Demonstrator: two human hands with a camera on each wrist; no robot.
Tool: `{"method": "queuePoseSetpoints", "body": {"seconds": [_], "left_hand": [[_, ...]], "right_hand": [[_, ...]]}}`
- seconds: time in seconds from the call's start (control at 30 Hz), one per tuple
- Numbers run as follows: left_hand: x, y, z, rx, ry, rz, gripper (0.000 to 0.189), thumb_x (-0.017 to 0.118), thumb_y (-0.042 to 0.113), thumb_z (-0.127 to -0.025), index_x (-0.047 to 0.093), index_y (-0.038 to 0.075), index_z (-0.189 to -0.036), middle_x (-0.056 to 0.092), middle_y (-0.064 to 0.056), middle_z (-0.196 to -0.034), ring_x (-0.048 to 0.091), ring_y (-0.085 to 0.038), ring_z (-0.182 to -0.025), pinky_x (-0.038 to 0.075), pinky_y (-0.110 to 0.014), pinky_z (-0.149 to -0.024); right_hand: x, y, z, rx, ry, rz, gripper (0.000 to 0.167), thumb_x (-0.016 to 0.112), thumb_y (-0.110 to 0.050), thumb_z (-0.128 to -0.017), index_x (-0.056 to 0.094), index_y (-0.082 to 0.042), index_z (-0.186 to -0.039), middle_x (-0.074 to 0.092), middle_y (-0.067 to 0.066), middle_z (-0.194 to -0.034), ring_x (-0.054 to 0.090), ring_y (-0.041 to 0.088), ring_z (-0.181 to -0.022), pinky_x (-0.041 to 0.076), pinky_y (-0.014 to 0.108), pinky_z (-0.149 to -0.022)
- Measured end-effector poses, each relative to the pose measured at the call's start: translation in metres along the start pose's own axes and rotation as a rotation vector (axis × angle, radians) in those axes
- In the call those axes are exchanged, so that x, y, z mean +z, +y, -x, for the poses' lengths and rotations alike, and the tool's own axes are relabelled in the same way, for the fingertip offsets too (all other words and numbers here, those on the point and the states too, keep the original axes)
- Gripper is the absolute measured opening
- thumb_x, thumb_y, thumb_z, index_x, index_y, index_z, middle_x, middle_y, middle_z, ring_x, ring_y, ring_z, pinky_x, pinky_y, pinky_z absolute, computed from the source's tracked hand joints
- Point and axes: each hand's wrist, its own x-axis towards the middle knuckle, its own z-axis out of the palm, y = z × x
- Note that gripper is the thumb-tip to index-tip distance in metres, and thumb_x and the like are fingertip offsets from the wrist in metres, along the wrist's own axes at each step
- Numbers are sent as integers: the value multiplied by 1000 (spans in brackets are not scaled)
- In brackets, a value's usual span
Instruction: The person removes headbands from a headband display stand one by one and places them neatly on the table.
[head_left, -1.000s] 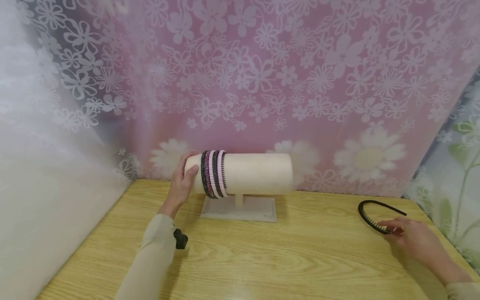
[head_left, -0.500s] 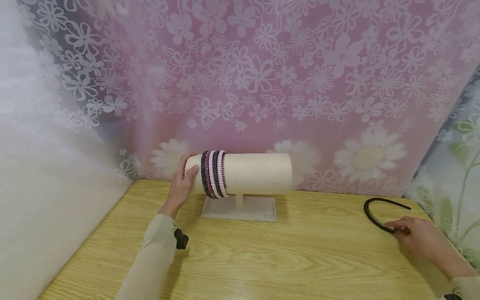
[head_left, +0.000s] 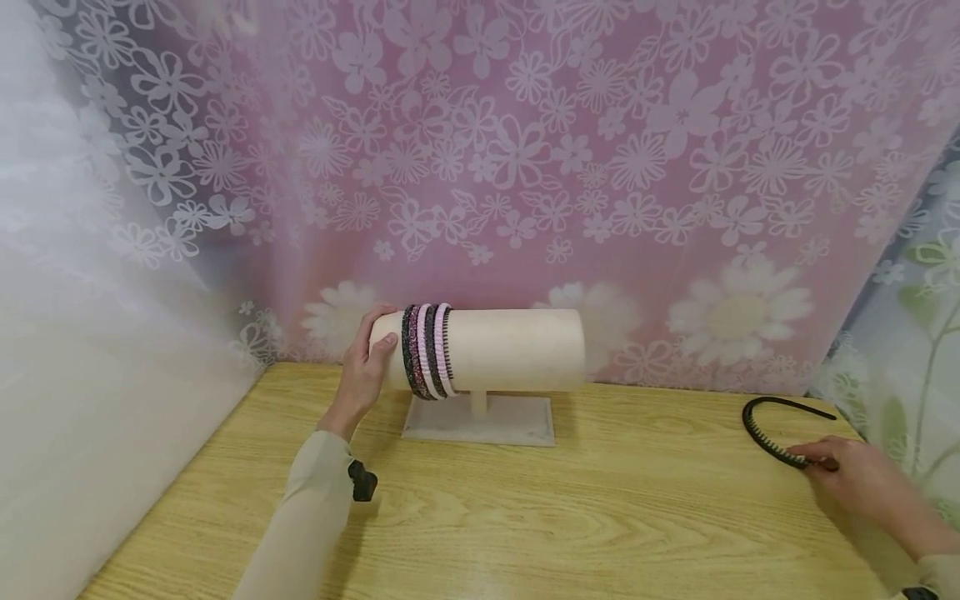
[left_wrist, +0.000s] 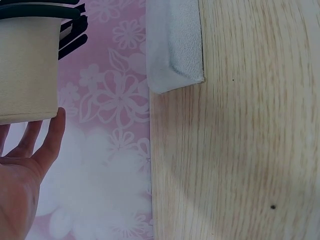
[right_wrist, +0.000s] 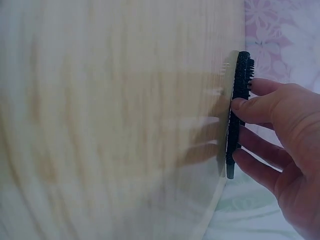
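A cream padded cylinder of a headband display stand [head_left: 517, 350] lies level on a short post, with several dark, pink and lilac headbands [head_left: 427, 350] side by side near its left end. My left hand [head_left: 362, 371] grips that left end, thumb in front; the left wrist view has the fingers [left_wrist: 49, 142] against the cylinder's end. At the table's far right, my right hand [head_left: 862, 479] pinches a black toothed headband [head_left: 761, 437] by one end. The right wrist view shows this black headband [right_wrist: 239, 105] edge-on between thumb and fingers, close over the table.
The stand's pale rectangular base [head_left: 517, 421] rests on the wood-grain table [head_left: 525, 508]. A pink flowered curtain [head_left: 480, 167] hangs behind the stand. White sheeting [head_left: 112, 358] rises on the left, a green-leaf patterned one [head_left: 911, 333] on the right.
My right hand has shifted a little to the right, carrying the black headband along. The left hand and the stand have stayed where they were.
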Motion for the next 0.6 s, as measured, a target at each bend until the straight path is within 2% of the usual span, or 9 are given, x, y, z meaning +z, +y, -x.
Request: {"method": "queuePoseSetpoints", "body": {"seconds": [0.2, 0.27, 0.37, 0.47, 0.53, 0.6], "left_hand": [[0, 0, 0, -1, 1, -7, 49, 48, 28, -104, 45, 16, -151, 53, -22, -144, 63, -32, -86, 58, -48, -66], [0, 0, 1, -1, 1, -4, 49, 48, 28, -104, 45, 16, -151, 53, -22, -143, 62, -31, -86, 58, -51, -66], [0, 0, 1, 1, 0, 3, 49, 48, 27, -104, 45, 15, -151, 54, -23, -141, 62, -30, -86, 58, -48, -66], [0, 0, 1, 0, 0, 2, 48, 48, 27, -103, 46, 17, -150, 54, -23, -140, 62, -31, -87, 57, -42, -66], [0, 0, 1, -2, -1, 3, 48, 48, 27, -103, 46, 18, -150, 55, -23, -140, 61, -30, -88, 57, -42, -66], [0, 1, 1, 0, -1, 3, 48, 48, 27, -104, 46, 18, -150, 55, -23, -139, 61, -30, -87, 57, -42, -66]], "right_hand": [[3, 8, 4, -12, 67, 46, 26, 77, 1, -74, 79, -2, -100, 75, 22, -91, 45, 5, -57, 36, 27, -52], [3, 10, 5, -11, 74, 40, 26, 77, 2, -74, 78, -2, -100, 74, 23, -92, 40, 2, -56, 33, 26, -51], [4, 11, 5, -20, 87, 42, 28, 80, 2, -72, 78, -1, -99, 75, 22, -90, 46, 3, -57, 37, 26, -51], [2, 12, 3, 7, 19, 13, 32, 79, 2, -74, 76, 2, -107, 74, 23, -90, 58, 13, -60, 46, 31, -52], [0, 11, 2, 31, -28, -12, 36, 79, 0, -78, 73, 5, -113, 73, 26, -92, 67, 25, -67, 52, 37, -55], [-2, 9, 2, 50, -41, -36, 36, 78, -3, -82, 71, 7, -116, 71, 30, -96, 70, 31, -70, 51, 36, -53]]}}
